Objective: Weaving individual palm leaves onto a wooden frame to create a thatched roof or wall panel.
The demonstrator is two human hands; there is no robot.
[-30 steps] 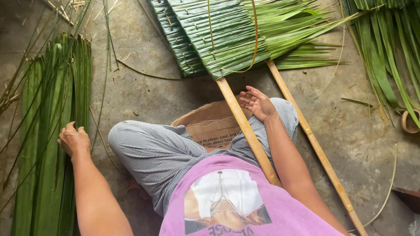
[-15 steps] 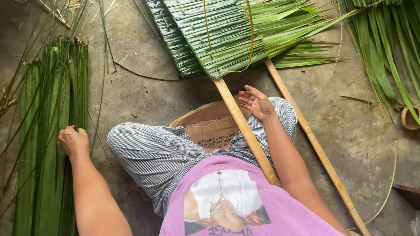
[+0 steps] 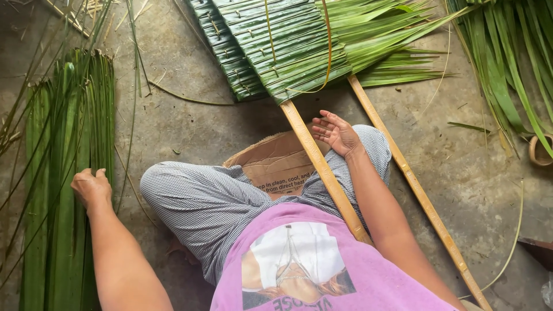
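My left hand (image 3: 90, 186) rests on a bundle of long green palm leaves (image 3: 63, 144) lying on the floor at the left, fingers curled over the leaves. My right hand (image 3: 336, 132) lies palm up and open on my right knee, holding nothing, next to a bamboo slat (image 3: 322, 167). That slat and a second bamboo slat (image 3: 409, 178) carry a panel of folded, stitched palm leaves (image 3: 282, 46) at the top. A thin yellowish strip (image 3: 328, 40) loops over the panel.
I sit cross-legged on a piece of brown cardboard (image 3: 276, 164) on a concrete floor (image 3: 190, 126). More loose green leaves (image 3: 507, 63) lie at the top right, with a small brown ring-shaped object (image 3: 538, 151) at the right edge.
My left hand slid slightly left and down along the leaf bundle. The right hand stayed on the knee, nearly still.
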